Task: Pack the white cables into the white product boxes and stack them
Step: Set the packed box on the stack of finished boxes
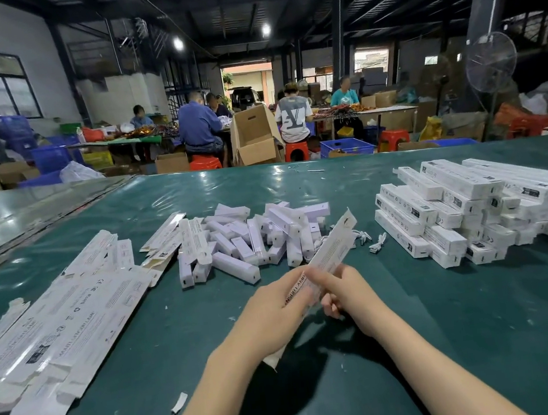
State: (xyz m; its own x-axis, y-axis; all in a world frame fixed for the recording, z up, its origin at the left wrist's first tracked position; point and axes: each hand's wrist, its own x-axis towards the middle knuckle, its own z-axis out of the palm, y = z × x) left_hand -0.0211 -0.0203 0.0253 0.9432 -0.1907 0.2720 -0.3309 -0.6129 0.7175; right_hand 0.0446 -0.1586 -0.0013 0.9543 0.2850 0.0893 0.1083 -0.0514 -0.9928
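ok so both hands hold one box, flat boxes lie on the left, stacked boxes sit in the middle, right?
Not quite. The stacked boxes sit on the right, as the head view shows; the middle holds a loose pile. The rest stands: left hand and right hand hold one box, and the flat boxes lie on the left.

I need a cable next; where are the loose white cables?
Head view: the white cables lie right of centre, between the middle heap and the stacked boxes.
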